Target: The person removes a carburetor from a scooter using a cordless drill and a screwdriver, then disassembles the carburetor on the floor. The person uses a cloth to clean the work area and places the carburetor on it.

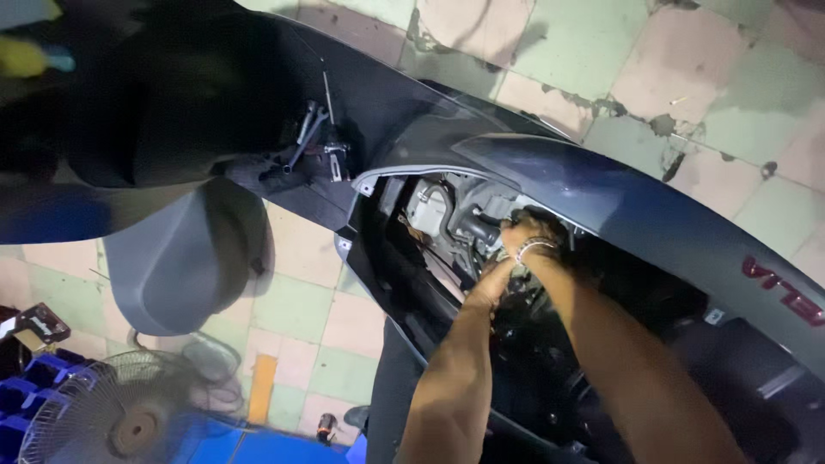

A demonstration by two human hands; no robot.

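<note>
Both hands are buried in the scooter's open body (601,193), mid-frame: right hand (528,236) and left hand (490,283) on the grey engine part (460,219), can't tell what either's gripping.

The tiled floor (361,326), laid in worn pale green and pinkish squares with cracked, dark patches, spreads well below and to the left of the hands and again above them, past the scooter's body. On it, far down to the left of the hands, stands a wire-caged fan (120,412). Blue bins (34,378) sit at the left edge beside the fan. A yellow-orange strip (260,387) lies on the tiles just right of the fan, and a small dark object (326,425) rests near the bottom, below the left forearm.
</note>
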